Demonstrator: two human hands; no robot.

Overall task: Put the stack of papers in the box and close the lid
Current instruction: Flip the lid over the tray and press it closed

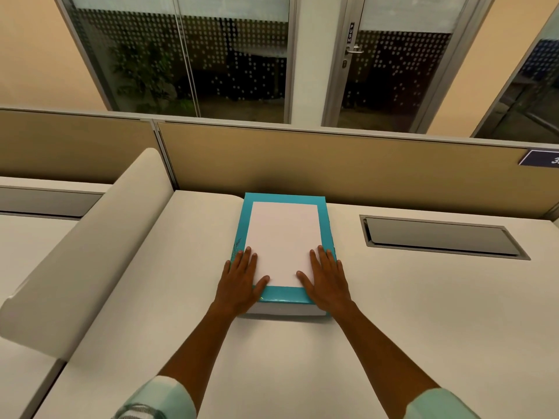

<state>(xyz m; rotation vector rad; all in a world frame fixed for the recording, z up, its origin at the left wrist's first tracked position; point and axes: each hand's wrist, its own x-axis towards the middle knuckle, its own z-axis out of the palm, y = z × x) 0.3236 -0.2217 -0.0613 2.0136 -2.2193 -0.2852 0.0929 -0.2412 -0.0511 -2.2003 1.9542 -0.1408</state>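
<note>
A teal box (284,295) lies flat on the white desk (423,313), against the back partition. Its top shows a white rectangle (284,243) framed by a teal border; I cannot tell whether this is paper lying on the lid or part of the lid. A white layer (287,310) shows under the teal front edge. My left hand (239,279) rests flat on the near left corner, fingers spread. On the near right corner lies my right hand (328,279), also flat. Neither hand grips anything.
A tan partition (332,164) runs behind the box. A grey recessed cable hatch (438,237) is set in the desk to the right. A rounded white divider (99,237) rises along the desk's left side. Glass doors stand beyond.
</note>
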